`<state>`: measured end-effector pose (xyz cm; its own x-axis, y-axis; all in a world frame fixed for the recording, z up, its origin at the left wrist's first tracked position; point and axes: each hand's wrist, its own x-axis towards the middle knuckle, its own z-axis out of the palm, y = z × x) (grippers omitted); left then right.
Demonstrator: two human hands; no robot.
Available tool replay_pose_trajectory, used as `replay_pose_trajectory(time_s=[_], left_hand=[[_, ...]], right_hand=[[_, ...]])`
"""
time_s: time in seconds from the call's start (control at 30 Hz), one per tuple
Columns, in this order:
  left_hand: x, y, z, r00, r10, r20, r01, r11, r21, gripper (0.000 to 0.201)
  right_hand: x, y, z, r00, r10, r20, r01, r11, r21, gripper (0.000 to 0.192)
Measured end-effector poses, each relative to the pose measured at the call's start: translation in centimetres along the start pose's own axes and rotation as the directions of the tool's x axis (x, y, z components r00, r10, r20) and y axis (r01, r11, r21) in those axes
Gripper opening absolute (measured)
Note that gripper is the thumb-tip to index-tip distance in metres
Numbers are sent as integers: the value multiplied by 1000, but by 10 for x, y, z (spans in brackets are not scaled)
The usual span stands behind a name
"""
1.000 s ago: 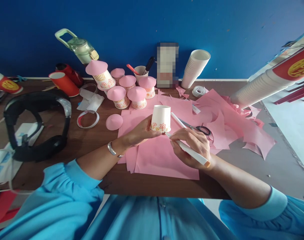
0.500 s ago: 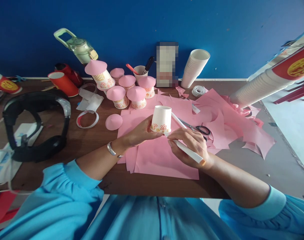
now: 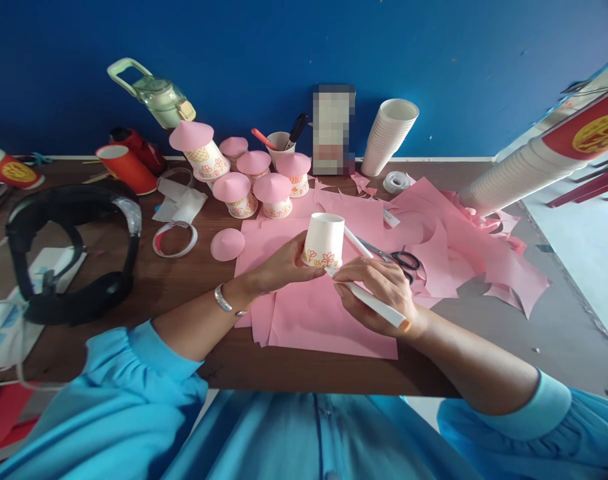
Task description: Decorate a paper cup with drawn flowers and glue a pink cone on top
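White paper cup, upside down, slightly tilted, orange-red flowers drawn round rim, held over pink paper on table. White marker, slanted, tip at cup's rim, orange rear end toward the person.

view: single head camera, worn by the person
facing: forward and down toward 12 o'clock, over the bench to the blue wall
nearness: close; both forearms enter from 6 o'clock
overlap: none, one view only
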<state>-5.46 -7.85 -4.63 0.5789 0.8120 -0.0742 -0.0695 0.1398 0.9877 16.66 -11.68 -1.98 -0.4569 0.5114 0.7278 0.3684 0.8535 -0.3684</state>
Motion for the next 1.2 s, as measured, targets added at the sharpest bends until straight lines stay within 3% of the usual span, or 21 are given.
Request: replay_pose_trajectory(time_s=[0.17, 0.4, 0.63, 0.8, 1.0, 1.2], left_hand=[[0, 1, 1, 1000, 4, -22, -5, 1000, -14, 59], [0, 6, 5, 998, 56, -16, -58, 982, -179, 47], [2, 5, 1, 998, 52, -18, -55, 968, -246, 23], [5, 0, -2, 999, 19, -35, -29, 945, -325, 42], [4, -11, -9, 997, 69, -43, -81, 912, -403, 35], [3, -3, -4, 995, 96, 22, -80, 917, -390, 46]], right_hand=[[1, -1, -4, 999, 1, -33, 0, 1000, 20, 18], [-4, 6, -3, 995, 1, -95, -2, 1000, -12, 23], [-6, 8, 1, 997, 29, -65, -31, 999, -27, 25], [-5, 11, 3, 997, 41, -60, -43, 999, -30, 28], [-8, 19, 6, 991, 101, -90, -111, 988, -106, 28], [-11, 20, 14, 990, 124, -74, -131, 987, -95, 24]])
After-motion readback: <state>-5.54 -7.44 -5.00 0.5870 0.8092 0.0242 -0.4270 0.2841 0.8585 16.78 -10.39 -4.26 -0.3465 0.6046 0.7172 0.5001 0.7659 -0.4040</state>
